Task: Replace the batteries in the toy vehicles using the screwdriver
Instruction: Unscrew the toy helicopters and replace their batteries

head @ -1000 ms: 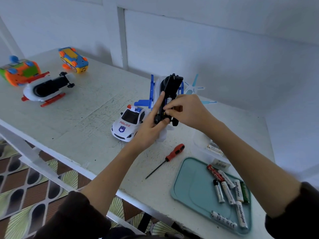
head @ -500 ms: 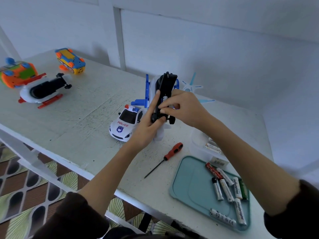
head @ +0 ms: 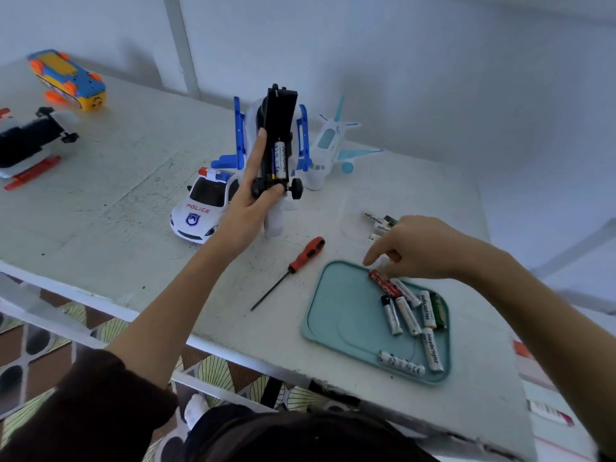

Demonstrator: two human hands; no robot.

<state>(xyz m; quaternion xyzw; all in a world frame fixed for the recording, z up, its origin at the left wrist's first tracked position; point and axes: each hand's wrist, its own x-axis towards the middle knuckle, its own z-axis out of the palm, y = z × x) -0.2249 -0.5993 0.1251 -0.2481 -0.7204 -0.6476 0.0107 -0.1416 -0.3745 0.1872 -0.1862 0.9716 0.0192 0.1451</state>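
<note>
While the left hand (head: 248, 198) grips the light, rigid toy vehicle (head: 278, 128) upright above the surface's middle, one battery (head: 280, 160) seated, the right hand (head: 413, 250) pinches a small, smooth, probably roll-prone red battery (head: 385, 284) at the tray's (head: 340, 331) far edge, best taken mid-barrel.

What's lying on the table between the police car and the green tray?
In the head view, the screwdriver lies between the police car and the tray.

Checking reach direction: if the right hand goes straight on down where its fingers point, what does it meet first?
Most likely the red battery at the teal tray's far edge; the right hand fingers seem already on it.
</note>
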